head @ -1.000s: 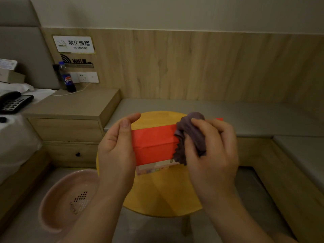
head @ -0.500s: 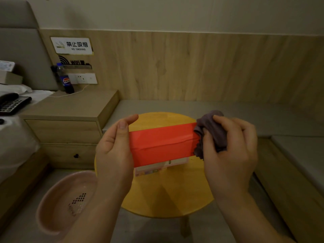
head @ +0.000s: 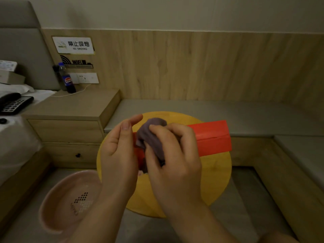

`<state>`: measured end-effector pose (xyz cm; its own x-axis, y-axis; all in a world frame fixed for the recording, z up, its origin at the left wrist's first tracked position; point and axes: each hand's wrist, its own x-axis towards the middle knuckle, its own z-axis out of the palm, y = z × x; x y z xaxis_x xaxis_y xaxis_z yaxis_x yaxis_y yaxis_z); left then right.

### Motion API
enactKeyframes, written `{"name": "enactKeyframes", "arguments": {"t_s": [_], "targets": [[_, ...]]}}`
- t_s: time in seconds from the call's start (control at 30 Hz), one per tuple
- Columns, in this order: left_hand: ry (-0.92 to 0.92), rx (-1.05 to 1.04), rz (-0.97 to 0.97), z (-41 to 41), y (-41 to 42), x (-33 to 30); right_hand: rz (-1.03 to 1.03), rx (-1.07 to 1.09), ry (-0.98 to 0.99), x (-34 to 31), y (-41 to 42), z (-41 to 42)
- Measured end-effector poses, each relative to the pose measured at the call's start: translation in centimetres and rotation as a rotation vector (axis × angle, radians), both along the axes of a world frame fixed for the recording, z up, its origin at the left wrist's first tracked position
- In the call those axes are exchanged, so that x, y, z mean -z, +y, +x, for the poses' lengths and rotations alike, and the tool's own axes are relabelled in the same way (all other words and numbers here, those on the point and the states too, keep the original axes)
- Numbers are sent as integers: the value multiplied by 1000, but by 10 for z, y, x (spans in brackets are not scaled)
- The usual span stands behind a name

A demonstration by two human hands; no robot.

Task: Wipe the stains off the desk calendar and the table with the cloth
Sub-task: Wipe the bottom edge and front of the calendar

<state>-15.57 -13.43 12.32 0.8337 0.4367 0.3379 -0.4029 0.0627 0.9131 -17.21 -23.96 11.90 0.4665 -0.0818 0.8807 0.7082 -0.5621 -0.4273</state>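
Observation:
A red desk calendar (head: 212,137) is held above the round yellow table (head: 217,174). My left hand (head: 119,151) holds its left end, thumb on the near side; the fingers behind are mostly hidden. My right hand (head: 175,155) grips a bunched purple cloth (head: 151,137) and presses it against the calendar's left part, right beside my left hand. Both hands and the cloth cover the calendar's left half; only the right half shows.
A pink basin (head: 70,202) sits on the floor to the left of the table. Behind it stands a wooden nightstand (head: 70,109) with a cola bottle (head: 67,79). A telephone (head: 12,104) lies on the bed at far left. A grey bench (head: 228,113) runs behind and to the right.
My right hand has slid the cloth along the calendar from its right end to its left end, next to my left hand. The calendar's right half is now uncovered.

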Motion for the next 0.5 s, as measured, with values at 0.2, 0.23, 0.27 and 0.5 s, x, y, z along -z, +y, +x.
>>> {"name": "enactKeyframes", "arguments": {"t_s": [0.2,0.23,0.27,0.5], "targets": [[-13,24,-25,0,1,1,-56,-3,-10,1,6,-2],[-8,23,-25,0,1,1,-53,4,-14,2,3,-1],[-7,16,-21,0,2,2,-46,15,-19,3,0,0],[-27,-57,27,5,10,9,-41,192,-40,4,-50,16]]}}
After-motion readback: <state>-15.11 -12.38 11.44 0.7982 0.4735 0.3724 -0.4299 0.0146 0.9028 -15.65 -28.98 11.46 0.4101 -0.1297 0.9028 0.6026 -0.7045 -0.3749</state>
